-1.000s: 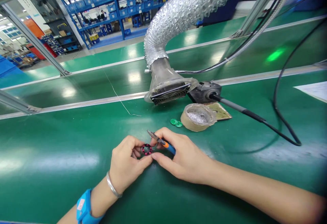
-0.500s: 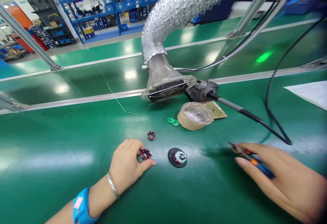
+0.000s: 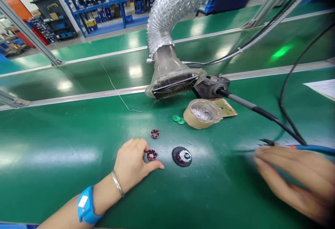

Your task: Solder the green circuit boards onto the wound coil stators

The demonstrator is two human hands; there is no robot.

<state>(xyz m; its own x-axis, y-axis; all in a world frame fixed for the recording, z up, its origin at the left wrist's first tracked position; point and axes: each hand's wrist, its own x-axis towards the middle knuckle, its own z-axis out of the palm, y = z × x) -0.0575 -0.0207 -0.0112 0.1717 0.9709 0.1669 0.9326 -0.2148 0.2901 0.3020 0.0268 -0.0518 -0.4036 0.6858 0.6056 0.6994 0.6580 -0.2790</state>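
My left hand (image 3: 133, 161) rests on the green table with thumb and index finger apart. Between them a black and red wound ring (image 3: 151, 155) lies close against the index fingertip. A similar ring (image 3: 155, 134) sits farther back. To the right is a round black base (image 3: 181, 157) with a ring and pale wire on it. My right hand (image 3: 295, 176), blurred, is at the right with thumb and fingers parted. Just behind its fingers are cutters with blue handles (image 3: 315, 148), which its fingers do not wrap around; contact with them is unclear.
A tape roll (image 3: 202, 114) lined with foil stands behind, beside green discs (image 3: 178, 119). A fume hood (image 3: 175, 84) on a silver duct hangs over the back. A soldering iron (image 3: 242, 106) sits in its holder, its cable running right. Paper (image 3: 323, 89) lies far right.
My right hand has moved right and loosened from the cutters, which were in its grip and now lie turned sideways behind it. My left thumb has shifted slightly away from the ring.
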